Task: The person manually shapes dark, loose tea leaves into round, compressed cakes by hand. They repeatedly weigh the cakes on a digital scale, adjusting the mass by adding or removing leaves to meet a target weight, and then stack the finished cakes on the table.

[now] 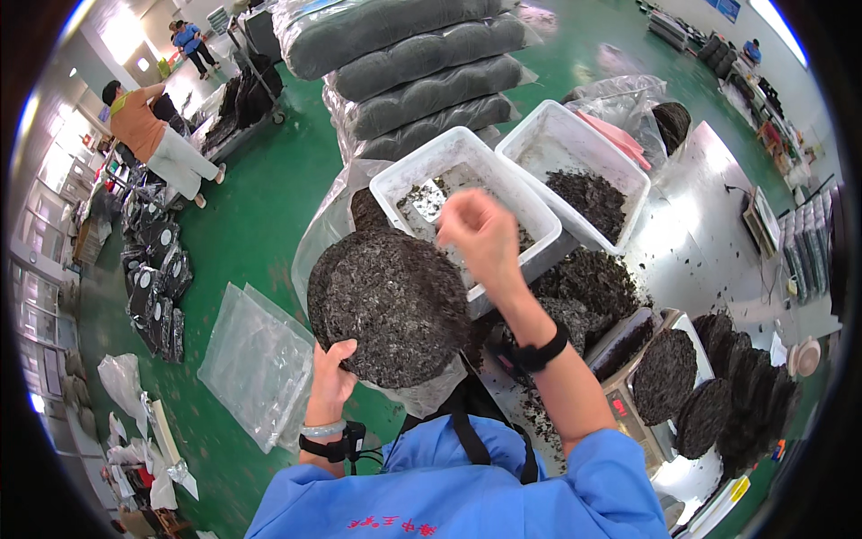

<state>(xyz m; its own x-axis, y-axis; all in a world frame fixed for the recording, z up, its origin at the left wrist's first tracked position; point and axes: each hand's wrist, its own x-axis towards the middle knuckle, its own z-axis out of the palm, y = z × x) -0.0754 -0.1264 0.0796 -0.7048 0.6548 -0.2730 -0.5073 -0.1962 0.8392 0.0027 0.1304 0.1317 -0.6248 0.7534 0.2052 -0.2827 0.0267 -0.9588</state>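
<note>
My left hand [333, 373] grips a round, dark cake of what looks like dried seaweed [386, 305] by its lower left edge, thumb on top. The cake is tilted up in front of me, and the fingers beneath it are hidden. Over a white plastic bin [388, 193] my right hand [480, 235] is curled, its fingertips drawn together and slightly blurred. Whether a small piece is between those fingers I cannot make out. Dark crumbs lie in that bin. Beside it, a second white bin [640, 202] holds a heap of dark flakes [588, 202].
Bagged rolls [422, 63] are stacked beyond the bins. Loose seaweed [588, 283] covers the metal table [682, 225] at right, near a scale with a cake [664, 375] on it. Clear plastic bags [256, 359] lie at left. A person in orange [139, 121] stands far left.
</note>
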